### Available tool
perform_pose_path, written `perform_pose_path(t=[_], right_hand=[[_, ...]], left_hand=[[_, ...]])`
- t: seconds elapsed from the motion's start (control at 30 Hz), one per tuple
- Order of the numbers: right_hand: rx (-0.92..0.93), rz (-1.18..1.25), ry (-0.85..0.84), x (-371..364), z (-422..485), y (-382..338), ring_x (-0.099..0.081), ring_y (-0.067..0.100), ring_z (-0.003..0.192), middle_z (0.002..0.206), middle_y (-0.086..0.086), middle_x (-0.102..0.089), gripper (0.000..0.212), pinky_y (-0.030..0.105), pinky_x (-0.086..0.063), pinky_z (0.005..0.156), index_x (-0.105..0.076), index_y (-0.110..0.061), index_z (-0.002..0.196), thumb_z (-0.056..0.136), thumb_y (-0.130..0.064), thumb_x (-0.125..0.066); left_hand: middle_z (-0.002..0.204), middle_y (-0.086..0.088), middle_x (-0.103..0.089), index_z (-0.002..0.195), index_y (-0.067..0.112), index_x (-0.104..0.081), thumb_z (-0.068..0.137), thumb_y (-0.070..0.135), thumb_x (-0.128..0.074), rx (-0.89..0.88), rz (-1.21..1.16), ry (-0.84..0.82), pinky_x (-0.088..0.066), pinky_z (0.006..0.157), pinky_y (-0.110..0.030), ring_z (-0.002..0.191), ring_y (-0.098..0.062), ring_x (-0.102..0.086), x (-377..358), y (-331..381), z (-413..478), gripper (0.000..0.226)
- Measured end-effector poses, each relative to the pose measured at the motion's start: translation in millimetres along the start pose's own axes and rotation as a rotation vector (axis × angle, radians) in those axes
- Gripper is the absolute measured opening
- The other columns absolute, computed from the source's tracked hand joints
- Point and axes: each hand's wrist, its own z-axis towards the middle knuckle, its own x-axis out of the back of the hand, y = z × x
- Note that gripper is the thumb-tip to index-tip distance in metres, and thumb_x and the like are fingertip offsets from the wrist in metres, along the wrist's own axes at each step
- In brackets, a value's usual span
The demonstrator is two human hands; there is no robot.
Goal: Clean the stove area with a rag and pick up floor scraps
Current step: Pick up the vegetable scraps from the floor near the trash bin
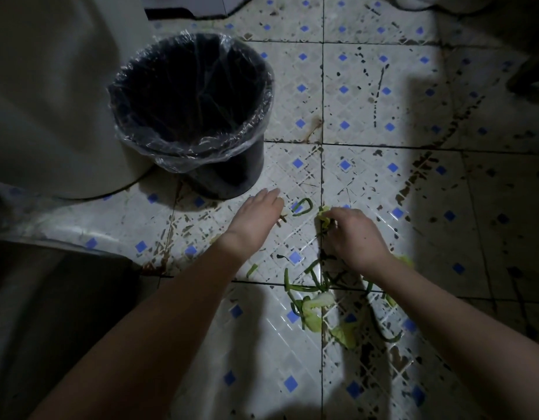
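Right hand [351, 234] pinching half-hidden leaf scrap [323, 216]

Glossy tiled floor [362, 95], crinkly plastic liner [183, 159]

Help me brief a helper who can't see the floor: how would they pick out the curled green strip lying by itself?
Start at the black trash bin lined with clear plastic, then look to the floor tiles just in front of it. Between the left hand and right hand lies the curled green strip. Unlike the tangled scrap pile nearer the person, it forms a lone open loop.
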Motion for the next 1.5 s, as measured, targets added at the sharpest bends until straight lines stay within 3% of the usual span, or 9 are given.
perform_pose_path(t=[0.1, 0.2, 0.37, 0.57, 0.77, 0.97, 1.13, 1.33, 1.5], right_hand=[[0.000, -0.007, 0.014, 0.2, -0.3, 4.2, -0.056, 0.031, 0.109, 0.124, 0.009, -0.061, 0.039, 0.038, -0.045, 0.090, -0.059, -0.014, 0.123, 0.086, -0.003, -0.051], [-0.019, -0.007, 0.019, -0.8, 2.0, 7.9, -0.053, 0.030, 0.111, 0.128, 0.008, -0.058, 0.043, 0.037, -0.043, 0.092, -0.055, -0.014, 0.127, 0.086, -0.003, -0.052], [0.012, -0.042, -0.035, -6.0, 11.0, 7.5, -0.050, 0.031, 0.118, 0.134, 0.008, -0.053, 0.055, 0.038, -0.041, 0.098, -0.050, -0.014, 0.133, 0.080, 0.001, -0.055], [0.039, -0.160, -0.185, -17.5, 15.9, 2.2, -0.024, 0.030, 0.141, 0.156, 0.009, -0.021, 0.071, 0.046, -0.023, 0.115, -0.030, -0.024, 0.146, 0.084, 0.002, -0.054], [0.067, -0.128, -0.134, -20.2, 8.4, 1.1, -0.042, 0.028, 0.116, 0.129, 0.009, -0.048, 0.049, 0.042, -0.046, 0.090, -0.055, -0.011, 0.127, 0.080, 0.006, -0.056], [0.090, -0.136, -0.132, -18.8, 6.5, -2.5, -0.050, 0.028, 0.103, 0.108, 0.011, -0.054, 0.037, 0.036, -0.046, 0.077, -0.062, -0.007, 0.115, 0.081, 0.007, -0.054], [0.080, -0.078, -0.080, -15.0, 20.3, -22.1, -0.051, 0.031, 0.103, 0.111, 0.013, -0.052, 0.047, 0.043, -0.049, 0.080, -0.057, -0.003, 0.118, 0.076, 0.017, -0.049], [0.083, -0.065, -0.079, -20.2, 37.9, -38.7, -0.049, 0.032, 0.114, 0.131, 0.012, -0.045, 0.054, 0.043, -0.050, 0.088, -0.050, -0.004, 0.128, 0.076, 0.009, -0.057], [0.109, -0.196, -0.157, -27.3, 36.3, -37.9, -0.041, 0.029, 0.119, 0.136, 0.011, -0.043, 0.056, 0.037, -0.046, 0.090, -0.043, -0.005, 0.134, 0.081, 0.011, -0.052]], left_hand=[[0.122, -0.011, -0.053, 0.108, 0.010, -0.049, 0.079, -0.013, -0.051, -0.006, -0.083, 0.006, -0.040, 0.091, -0.032, 0.117, -0.028, -0.049, -0.8, 3.0, 6.1, 0.036], [0.101, -0.013, -0.056, 0.091, 0.007, -0.051, 0.075, -0.017, -0.049, 0.025, -0.118, 0.016, -0.042, 0.073, -0.035, 0.096, -0.030, -0.053, -1.2, 4.2, 4.3, 0.029], [0.103, -0.016, -0.053, 0.095, 0.003, -0.052, 0.071, -0.023, -0.042, 0.024, -0.171, 0.039, -0.046, 0.078, -0.041, 0.100, -0.032, -0.049, -2.0, 2.0, 4.8, 0.036], [0.101, -0.016, -0.053, 0.097, 0.004, -0.051, 0.077, -0.020, -0.043, 0.048, -0.177, 0.113, -0.043, 0.076, -0.037, 0.097, -0.031, -0.050, -5.0, -1.0, -3.7, 0.032], [0.094, -0.014, -0.053, 0.090, 0.006, -0.051, 0.080, -0.015, -0.044, 0.054, -0.206, 0.191, -0.040, 0.071, -0.037, 0.090, -0.029, -0.049, -0.7, -3.0, -12.6, 0.025], [0.094, -0.014, -0.052, 0.091, 0.005, -0.051, 0.085, -0.011, -0.045, 0.062, -0.213, 0.207, -0.035, 0.069, -0.034, 0.091, -0.029, -0.049, 2.1, -5.4, -20.5, 0.018], [0.092, -0.013, -0.051, 0.090, 0.006, -0.051, 0.086, -0.010, -0.046, 0.084, -0.250, 0.209, -0.031, 0.067, -0.031, 0.088, -0.026, -0.047, 2.5, -10.6, -31.8, 0.017], [0.089, -0.015, -0.053, 0.088, 0.003, -0.052, 0.085, -0.012, -0.047, 0.093, -0.283, 0.171, -0.043, 0.074, -0.044, 0.086, -0.028, -0.048, 8.6, -18.3, -44.8, 0.016], [0.091, -0.013, -0.052, 0.090, 0.003, -0.052, 0.085, -0.012, -0.047, 0.120, -0.271, 0.179, -0.039, 0.071, -0.036, 0.088, -0.027, -0.048, 12.8, -23.2, -53.1, 0.017]])
